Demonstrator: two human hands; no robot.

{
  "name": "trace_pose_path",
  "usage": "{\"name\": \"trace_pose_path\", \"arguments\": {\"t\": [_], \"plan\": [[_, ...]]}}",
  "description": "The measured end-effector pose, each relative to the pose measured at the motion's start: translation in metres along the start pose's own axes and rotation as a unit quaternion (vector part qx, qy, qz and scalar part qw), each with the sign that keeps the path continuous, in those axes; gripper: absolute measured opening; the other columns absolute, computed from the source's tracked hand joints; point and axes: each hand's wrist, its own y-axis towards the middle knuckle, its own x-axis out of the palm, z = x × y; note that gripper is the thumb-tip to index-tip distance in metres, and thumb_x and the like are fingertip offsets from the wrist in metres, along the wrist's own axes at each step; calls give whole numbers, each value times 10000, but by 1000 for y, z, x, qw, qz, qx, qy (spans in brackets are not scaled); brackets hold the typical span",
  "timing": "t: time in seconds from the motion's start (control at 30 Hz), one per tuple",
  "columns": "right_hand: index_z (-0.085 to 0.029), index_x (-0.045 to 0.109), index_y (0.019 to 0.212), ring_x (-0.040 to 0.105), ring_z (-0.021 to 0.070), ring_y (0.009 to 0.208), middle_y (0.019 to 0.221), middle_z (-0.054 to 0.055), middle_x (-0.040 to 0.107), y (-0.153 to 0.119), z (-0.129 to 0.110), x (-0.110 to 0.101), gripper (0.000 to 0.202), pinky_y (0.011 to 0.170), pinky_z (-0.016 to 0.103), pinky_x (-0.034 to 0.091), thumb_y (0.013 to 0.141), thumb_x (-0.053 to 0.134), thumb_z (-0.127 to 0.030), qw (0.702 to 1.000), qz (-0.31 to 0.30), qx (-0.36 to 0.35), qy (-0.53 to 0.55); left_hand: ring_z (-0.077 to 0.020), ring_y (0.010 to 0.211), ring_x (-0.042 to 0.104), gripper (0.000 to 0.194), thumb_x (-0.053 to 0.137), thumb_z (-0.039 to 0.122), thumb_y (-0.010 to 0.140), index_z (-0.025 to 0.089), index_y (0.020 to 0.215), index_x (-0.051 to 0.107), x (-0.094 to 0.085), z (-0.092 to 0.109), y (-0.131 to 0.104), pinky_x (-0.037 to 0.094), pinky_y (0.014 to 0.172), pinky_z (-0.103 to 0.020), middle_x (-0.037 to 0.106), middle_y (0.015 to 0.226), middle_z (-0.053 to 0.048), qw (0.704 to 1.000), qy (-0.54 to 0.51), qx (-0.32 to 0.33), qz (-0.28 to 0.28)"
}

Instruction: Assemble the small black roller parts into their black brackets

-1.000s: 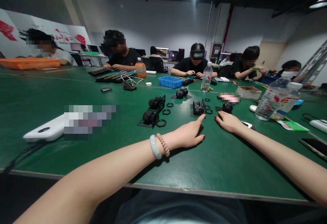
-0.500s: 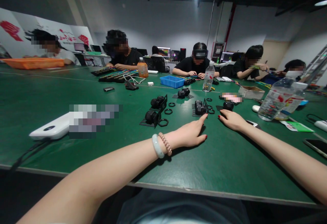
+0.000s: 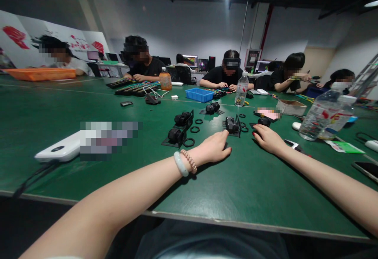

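Observation:
My left hand (image 3: pixel 215 147) rests low over the green table (image 3: pixel 236 188), thumb apart from the other fingers and nothing seen in it. Just beyond its fingertips stands a black part (image 3: pixel 232 125) with black rings (image 3: pixel 244 127) beside it. My right hand (image 3: pixel 267 137) lies with fingers spread on the table, its fingertips next to another black part (image 3: pixel 264 121), which they partly hide. Left of my left hand are two more black parts (image 3: pixel 175 135) (image 3: pixel 182 118) with several rings (image 3: pixel 189 142). A further black part (image 3: pixel 212 108) sits farther back.
A white power bank (image 3: pixel 60 148) with a cable lies at the left. Plastic bottles (image 3: pixel 317 117), a carton (image 3: pixel 291 108) and a phone (image 3: pixel 367 170) are on the right. Farther back are a blue tray (image 3: pixel 199 95), an orange drink bottle (image 3: pixel 165 80) and several people.
My left hand has drawn back slightly to the left, away from the nearest black part, and its index finger is less stretched out. My right hand has hardly moved.

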Motion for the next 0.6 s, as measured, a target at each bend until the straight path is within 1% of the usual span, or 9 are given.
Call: {"name": "trace_pose_path", "arguments": {"t": [0.1,0.2,0.27,0.4,0.6], "plan": [[-126,477,1178,451,214,1133,1207,116,508,-2,-7,-3,400,980,345,359,847,372,-325,997,43,-66,27,-227,880,556,376,417,421,791,139,1036,379,3,-6,3,445,777,-311,551,962,-106,1000,3,-6,2],[-158,501,1146,483,208,1103,1173,102,537,-3,-10,-6,355,952,351,394,848,378,-308,988,61,-121,68,-230,941,543,407,415,423,791,131,1069,357,5,-9,5,432,813,-307,539,1020,-120,1000,-1,0,0],[-169,514,1126,499,201,1087,1149,92,556,-3,-8,-7,333,938,347,408,849,380,-296,986,61,-127,93,-226,943,546,414,413,424,793,133,1080,348,6,-10,6,430,813,-304,540,1027,-119,1000,-4,-4,-8],[-173,540,1075,533,206,1043,1093,87,592,-1,3,-5,297,907,363,429,842,391,-283,984,71,-105,125,-219,933,552,419,415,424,795,143,1097,339,5,-10,5,427,806,-304,544,1029,-111,1000,-10,-11,-20],[-186,545,1059,542,203,1036,1097,79,593,2,26,-1,279,896,367,435,838,397,-273,978,77,-125,151,-216,933,550,408,409,423,802,143,1092,342,0,-8,3,427,802,-302,544,1025,-112,1000,-16,-6,-24]]}}
